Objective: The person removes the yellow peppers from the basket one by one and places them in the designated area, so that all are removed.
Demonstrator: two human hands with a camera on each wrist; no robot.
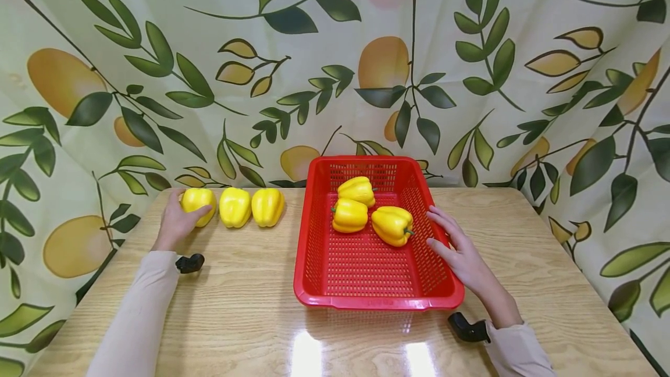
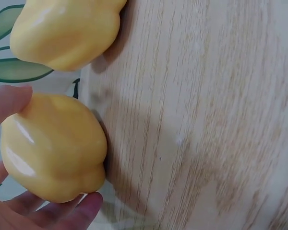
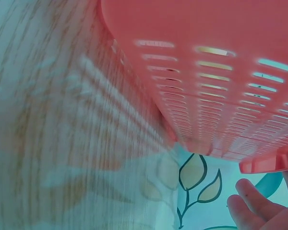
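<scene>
My left hand (image 1: 175, 223) grips the leftmost yellow bell pepper (image 1: 201, 202). In the left wrist view the thumb lies on one side of that pepper (image 2: 55, 148) and the fingers curl round the other. Two more yellow bell peppers, a middle one (image 1: 235, 207) and a right one (image 1: 268, 207), stand beside it in a row. A red perforated plastic basket (image 1: 366, 302) holds three yellow bell peppers: one at the back (image 1: 357, 190), one at the left (image 1: 349, 216), one at the right (image 1: 392, 226). At the basket's right rim rests my right hand (image 1: 463, 252), its fingers loosely extended.
The wooden table (image 1: 246, 307) carries everything. Behind it and along both sides hangs a cloth (image 1: 324, 28) printed with leaves and fruit. Each wrist bears a black device, the left one (image 1: 189, 263) and the right one (image 1: 467, 329).
</scene>
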